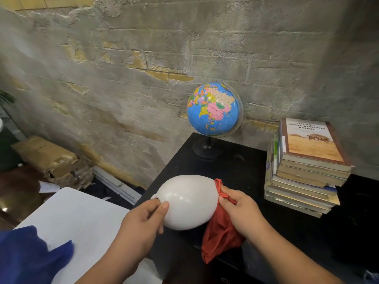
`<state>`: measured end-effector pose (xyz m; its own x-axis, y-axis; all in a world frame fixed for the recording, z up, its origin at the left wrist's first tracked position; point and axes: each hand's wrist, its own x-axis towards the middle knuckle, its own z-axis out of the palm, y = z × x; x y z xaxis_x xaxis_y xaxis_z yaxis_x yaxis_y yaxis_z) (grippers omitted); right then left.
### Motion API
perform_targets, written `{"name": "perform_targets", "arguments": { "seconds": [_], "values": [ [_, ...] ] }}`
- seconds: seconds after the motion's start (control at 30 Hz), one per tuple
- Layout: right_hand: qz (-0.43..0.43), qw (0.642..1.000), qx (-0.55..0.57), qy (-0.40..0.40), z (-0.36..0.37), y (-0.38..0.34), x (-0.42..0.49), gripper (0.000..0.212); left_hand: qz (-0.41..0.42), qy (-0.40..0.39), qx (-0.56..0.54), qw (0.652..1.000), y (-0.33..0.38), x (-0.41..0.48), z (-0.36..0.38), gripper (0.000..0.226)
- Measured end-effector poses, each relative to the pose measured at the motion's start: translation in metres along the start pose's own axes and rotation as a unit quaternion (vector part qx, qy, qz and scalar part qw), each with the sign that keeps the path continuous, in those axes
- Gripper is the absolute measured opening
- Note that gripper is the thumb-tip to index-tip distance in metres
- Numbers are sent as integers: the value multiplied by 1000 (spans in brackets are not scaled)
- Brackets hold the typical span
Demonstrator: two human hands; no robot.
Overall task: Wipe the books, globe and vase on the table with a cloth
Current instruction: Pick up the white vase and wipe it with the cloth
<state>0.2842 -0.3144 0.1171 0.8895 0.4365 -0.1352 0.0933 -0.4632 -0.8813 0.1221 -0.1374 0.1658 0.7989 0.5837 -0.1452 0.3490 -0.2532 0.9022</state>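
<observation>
Sideways above the black worktop point(235, 171), the white vase point(188, 201) lies between both grips. The left grip point(143, 218) clasps its neck end, and the right grip point(240, 212) pinches the red cloth point(219, 234) against its base. Behind it on the worktop stand the globe point(213, 108) and, at right, the stacked books point(307, 160).

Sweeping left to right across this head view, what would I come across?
Cardboard box → left hand → white vase → right hand with the red cloth → stack of books. The globe, farther back, overlaps the vase and cloth, so it is left out.
</observation>
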Motion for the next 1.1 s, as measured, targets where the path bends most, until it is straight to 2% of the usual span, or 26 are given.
{"name": "perform_targets", "arguments": {
  "seconds": [0.07,0.2,0.4,0.6,0.73,0.83,0.97,1.1],
  "values": [
    [5,1000,2,0,-1,-1,0,34,22,11,21,999,3,2,-1,29],
    [75,994,78,18,-6,5,2,25,93,-33,128,987,-1,6,-9,21],
    [-6,1000,19,-11,3,-3,-11,39,53,18,103,993,-6,12,-7,28],
    [68,996,65,-1,-4,2,4,35,83,19,124,989,-4,11,-6,27],
    [44,997,41,-38,-5,-6,0,40,85,6,135,987,-4,16,-9,25],
    [39,998,39,-36,-9,-6,3,37,97,4,149,984,3,17,-9,29],
    [101,994,44,-24,-15,-3,7,35,121,0,169,978,8,17,-10,28],
    [-8,998,-41,-37,-9,-15,-4,41,118,-10,179,977,3,16,-11,30]
  ]
}}
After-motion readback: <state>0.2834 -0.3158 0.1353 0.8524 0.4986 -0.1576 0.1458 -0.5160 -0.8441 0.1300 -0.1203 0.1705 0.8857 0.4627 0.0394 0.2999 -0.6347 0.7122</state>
